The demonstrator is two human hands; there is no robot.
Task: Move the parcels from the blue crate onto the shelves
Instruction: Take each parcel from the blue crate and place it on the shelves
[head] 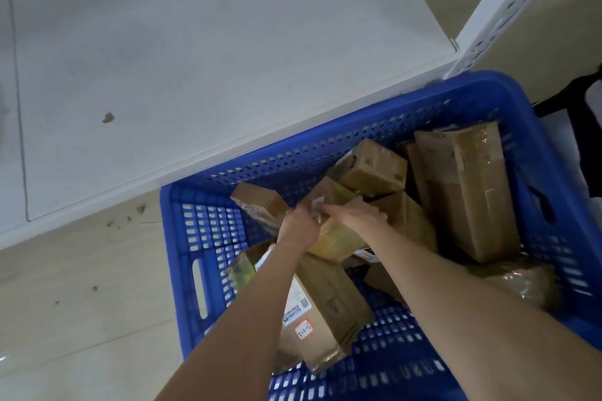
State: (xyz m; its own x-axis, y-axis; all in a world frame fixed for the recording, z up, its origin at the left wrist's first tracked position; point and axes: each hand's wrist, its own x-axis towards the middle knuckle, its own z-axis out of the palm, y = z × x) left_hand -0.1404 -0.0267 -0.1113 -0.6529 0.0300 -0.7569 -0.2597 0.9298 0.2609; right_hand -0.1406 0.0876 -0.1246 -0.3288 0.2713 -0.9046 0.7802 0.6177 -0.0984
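- The white shelf board point(195, 75) fills the upper left, and its front edge runs diagonally just past the crate's far rim. Pale floor point(81, 303) with a few dark scraps lies below it.
- The blue crate point(202, 238) stands on the floor against the shelf, with a handle slot in its left wall. Cardboard parcels are piled loosely inside it.
- A small box point(260, 202) leans by the far-left inner wall, just left of the hands.
- A labelled parcel point(329, 299) lies under the left forearm. Its long axis runs from the hands back toward the person, and its white and orange stickers face up.
- The left hand point(298, 226) has its fingers curled onto the left side of the gripped parcel point(337, 238), near a white label at its upper end.
- The gripped parcel sits in the crate's middle, between the two hands and on top of other boxes. It is tilted, with its long axis running from the far side toward the person.
- The right hand point(353, 216) clasps the same parcel from the right, with its fingers wrapped over the top edge.
- A squat box point(374, 169) rests just beyond the right hand.
- A long parcel point(465, 192) stands steeply against the right wall, one end up toward the far rim.
- A film-wrapped parcel point(521, 280) lies at the long parcel's foot.
- A perforated upright point(508, 10) rises at the top right, and a black strap point(586, 140) hangs past the crate.
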